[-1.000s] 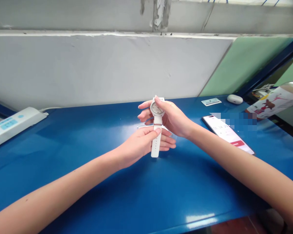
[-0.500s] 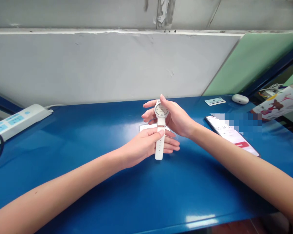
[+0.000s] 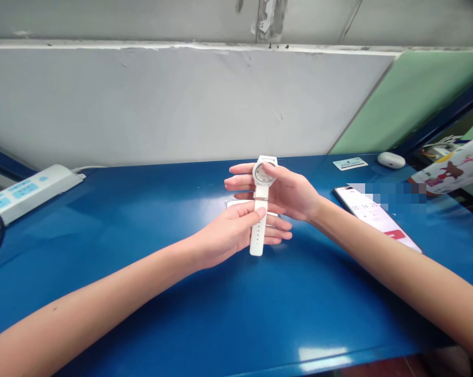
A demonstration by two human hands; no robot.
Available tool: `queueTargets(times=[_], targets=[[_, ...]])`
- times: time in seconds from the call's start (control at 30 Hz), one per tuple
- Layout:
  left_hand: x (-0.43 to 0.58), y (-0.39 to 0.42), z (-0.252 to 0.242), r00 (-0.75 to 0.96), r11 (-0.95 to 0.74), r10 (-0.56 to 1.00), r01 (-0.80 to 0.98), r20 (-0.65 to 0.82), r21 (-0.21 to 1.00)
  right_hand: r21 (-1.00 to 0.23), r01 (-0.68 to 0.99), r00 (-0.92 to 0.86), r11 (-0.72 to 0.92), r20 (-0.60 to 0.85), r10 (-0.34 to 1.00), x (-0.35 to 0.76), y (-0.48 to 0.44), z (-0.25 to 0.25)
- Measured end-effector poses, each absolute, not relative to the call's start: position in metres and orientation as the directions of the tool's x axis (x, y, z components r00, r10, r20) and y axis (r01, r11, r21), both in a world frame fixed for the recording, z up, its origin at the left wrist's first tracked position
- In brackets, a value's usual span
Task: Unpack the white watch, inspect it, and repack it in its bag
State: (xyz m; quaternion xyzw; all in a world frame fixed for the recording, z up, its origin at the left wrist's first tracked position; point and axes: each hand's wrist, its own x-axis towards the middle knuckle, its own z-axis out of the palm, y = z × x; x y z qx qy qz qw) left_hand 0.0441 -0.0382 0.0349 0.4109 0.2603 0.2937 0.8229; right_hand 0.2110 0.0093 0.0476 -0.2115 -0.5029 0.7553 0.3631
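A white wristwatch (image 3: 261, 177) with a round pale dial is held up over the table, its perforated strap hanging toward me. My left hand (image 3: 236, 230) pinches the strap between thumb and fingers, with the other fingers stretched out behind it. Around the watch head is my right hand (image 3: 291, 191), its thumb resting on the dial's edge and its fingers reaching behind the case. Partly hidden behind both hands, a white flat object (image 3: 231, 203) lies on the table; its kind cannot be made out.
The blue table (image 3: 142, 209) meets a grey wall panel. At left lies a white power strip (image 3: 28, 193) with a black cable (image 3: 1, 235). To the right are a phone (image 3: 377, 217) showing a timer, a card (image 3: 350, 164), a white earbud case (image 3: 391, 160) and a printed container (image 3: 456, 167).
My right thumb has come down from above the watch onto its dial. The watch head has turned slightly, and its upper lug end now shows. My left hand keeps its pinch on the strap.
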Motion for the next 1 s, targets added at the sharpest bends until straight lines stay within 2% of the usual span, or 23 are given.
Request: queueTargets(times=[0.43, 0.8, 1.0], targets=[[0.048, -0.041, 0.031, 0.718, 0.563, 0.648, -0.229, -0.253, 0.794, -0.865, -0.337, -0.633, -0.372, -0.085, 0.77, 0.204, 0.016, 0.033], [0.05, -0.041, 0.029, 0.681, 0.602, 0.658, -0.221, -0.321, 0.767, -0.808, -0.398, -0.616, -0.434, -0.115, 0.779, 0.204, 0.015, 0.042], [0.05, -0.041, 0.033, 0.625, 0.615, 0.663, -0.142, -0.411, 0.776, -0.779, -0.432, -0.626, -0.454, -0.103, 0.773, 0.207, 0.016, 0.042]])
